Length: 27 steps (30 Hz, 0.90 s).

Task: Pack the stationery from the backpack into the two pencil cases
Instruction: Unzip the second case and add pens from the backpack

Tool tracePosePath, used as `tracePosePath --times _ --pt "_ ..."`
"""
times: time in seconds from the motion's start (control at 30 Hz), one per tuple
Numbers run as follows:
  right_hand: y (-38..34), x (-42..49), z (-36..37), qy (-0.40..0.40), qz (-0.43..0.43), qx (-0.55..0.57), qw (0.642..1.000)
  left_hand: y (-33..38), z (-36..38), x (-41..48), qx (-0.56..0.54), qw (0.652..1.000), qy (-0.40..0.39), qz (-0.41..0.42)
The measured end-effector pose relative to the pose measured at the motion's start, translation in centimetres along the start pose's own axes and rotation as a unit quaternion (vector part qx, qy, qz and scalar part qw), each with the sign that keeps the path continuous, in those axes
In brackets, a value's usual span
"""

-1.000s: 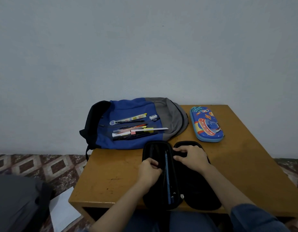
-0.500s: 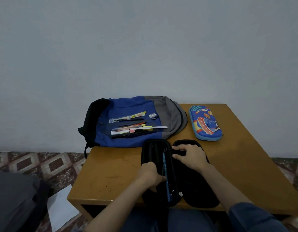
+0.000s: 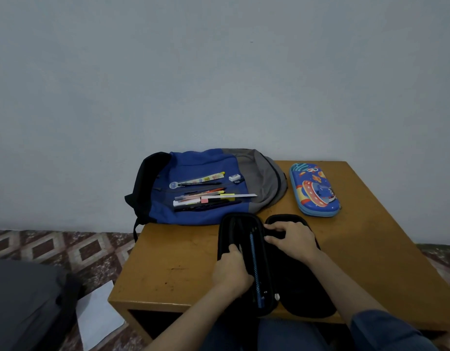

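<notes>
Stationery (image 3: 208, 196) is mostly unpacked: pens, rulers and erasers lie in a loose row on top of the backpack (image 3: 201, 160) at the far left of the worktop (image 3: 168, 262). The black pencil case (image 3: 302, 287) is spread open in front of you and holds at least a blue pencil (image 3: 254, 262). Your left grip (image 3: 231, 272) is curled inside its left half; I cannot tell whether it pinches anything. Your right grip (image 3: 292, 239) bends over the hinge, holding the case. The blue pencil case (image 3: 313, 190) lies closed, so I judge most of the job is left.
</notes>
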State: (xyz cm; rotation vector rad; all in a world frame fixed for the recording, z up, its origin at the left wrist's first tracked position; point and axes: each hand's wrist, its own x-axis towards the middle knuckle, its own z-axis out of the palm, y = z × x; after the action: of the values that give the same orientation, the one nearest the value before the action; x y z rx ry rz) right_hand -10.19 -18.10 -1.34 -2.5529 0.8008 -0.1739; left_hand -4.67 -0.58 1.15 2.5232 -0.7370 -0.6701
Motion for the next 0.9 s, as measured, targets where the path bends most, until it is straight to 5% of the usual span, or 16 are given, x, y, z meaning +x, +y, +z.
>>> tracePosePath --times 0.27,0.47,0.73,0.9 --pt "-0.2 -0.3 -0.3 -0.003 -0.003 0.001 1.0 -1.0 0.3 0.7 -0.131 0.991 -0.034 -0.02" --pt "-0.4 -0.6 -0.2 -0.003 0.005 0.003 1.0 -0.6 -0.8 1.2 0.091 0.991 0.055 0.078" --pt "-1.5 0.9 -1.0 -0.02 0.019 -0.015 1.0 -6.2 -6.4 6.2 0.027 0.956 0.27 0.113" --pt "-4.2 2.4 -1.3 0.055 -0.011 -0.001 0.998 -11.2 -7.9 9.6 0.223 0.948 0.219 0.064"
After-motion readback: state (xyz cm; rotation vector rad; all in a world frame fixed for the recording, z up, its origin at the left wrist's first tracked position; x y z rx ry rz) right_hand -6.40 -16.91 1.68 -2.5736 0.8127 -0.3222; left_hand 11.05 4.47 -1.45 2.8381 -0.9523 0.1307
